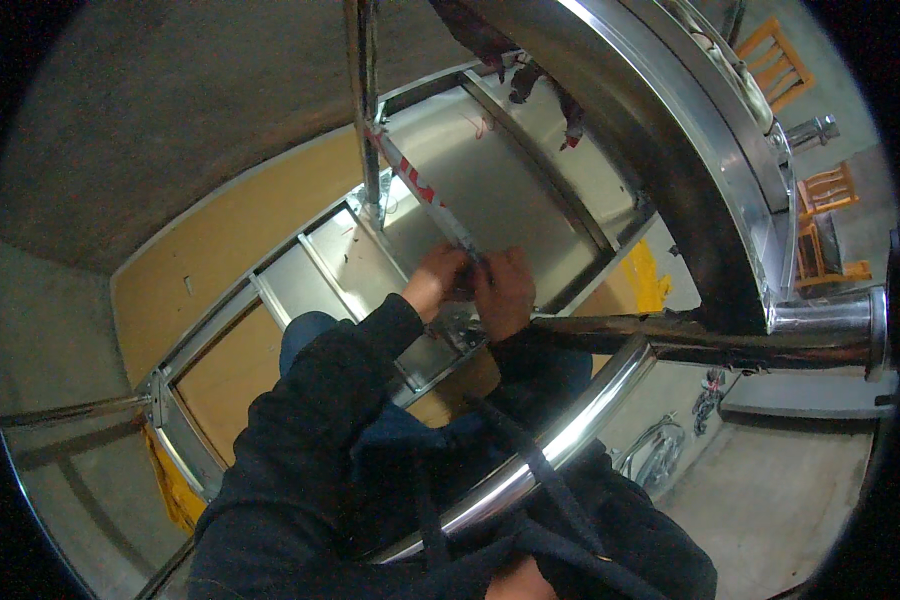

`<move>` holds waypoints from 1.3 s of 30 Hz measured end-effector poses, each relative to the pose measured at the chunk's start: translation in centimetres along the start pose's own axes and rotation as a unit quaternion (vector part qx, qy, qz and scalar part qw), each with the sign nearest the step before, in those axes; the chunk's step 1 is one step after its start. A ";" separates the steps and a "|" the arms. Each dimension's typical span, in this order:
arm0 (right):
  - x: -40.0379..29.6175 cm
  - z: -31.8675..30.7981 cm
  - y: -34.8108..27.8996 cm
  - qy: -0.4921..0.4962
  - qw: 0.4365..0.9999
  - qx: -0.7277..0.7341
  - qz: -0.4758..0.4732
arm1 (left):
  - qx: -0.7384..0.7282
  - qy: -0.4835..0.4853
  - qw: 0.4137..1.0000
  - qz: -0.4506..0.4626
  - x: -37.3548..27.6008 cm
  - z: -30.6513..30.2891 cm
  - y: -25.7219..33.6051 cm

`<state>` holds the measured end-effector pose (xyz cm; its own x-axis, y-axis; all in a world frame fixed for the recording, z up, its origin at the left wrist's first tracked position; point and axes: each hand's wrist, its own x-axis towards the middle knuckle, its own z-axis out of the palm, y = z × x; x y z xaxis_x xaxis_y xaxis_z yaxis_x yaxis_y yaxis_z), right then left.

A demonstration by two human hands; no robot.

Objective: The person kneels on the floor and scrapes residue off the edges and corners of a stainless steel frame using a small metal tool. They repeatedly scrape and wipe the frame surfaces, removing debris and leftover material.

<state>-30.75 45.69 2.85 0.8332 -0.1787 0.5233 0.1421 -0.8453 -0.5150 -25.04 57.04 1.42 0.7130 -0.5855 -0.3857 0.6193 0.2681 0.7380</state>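
Both hands meet at the near end of a metal bar (427,196) partly wrapped in white film with red print. My left hand (441,279) closes around the bar's end from the left side. Against its right side my right hand (506,291) has bent fingers on the same end. What lies between the fingers is hidden. The bar's far end reaches an upright shiny metal tube (367,112). Below lies a metal frame with sheet-metal panels (487,172) and crossbars.
A curved polished tube (547,450) crosses close over my lap. At the right stands a large curved metal rim (690,105), joined by a thick horizontal tube (720,341). Brown board (217,217) lies beside the frame. Yellow plastic (646,277) and wooden chairs (780,67) are farther right.
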 end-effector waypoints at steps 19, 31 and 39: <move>-0.2 0.4 -0.1 0.011 1.000 -0.017 0.019 | 0.122 0.047 0.991 -0.005 2.3 0.5 -0.4; -0.2 -0.3 -0.5 0.012 1.000 0.000 0.012 | 0.006 0.003 0.999 -0.037 -0.3 0.7 0.5; -0.5 0.4 0.2 0.022 1.000 0.007 0.017 | 0.037 0.057 0.997 -0.036 0.2 1.7 0.5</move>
<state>-30.93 45.80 2.19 0.8128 -0.2290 0.5356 0.1225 -0.8317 -0.5415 -25.14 55.77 2.60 0.7023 -0.5094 -0.4972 0.6481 0.1685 0.7427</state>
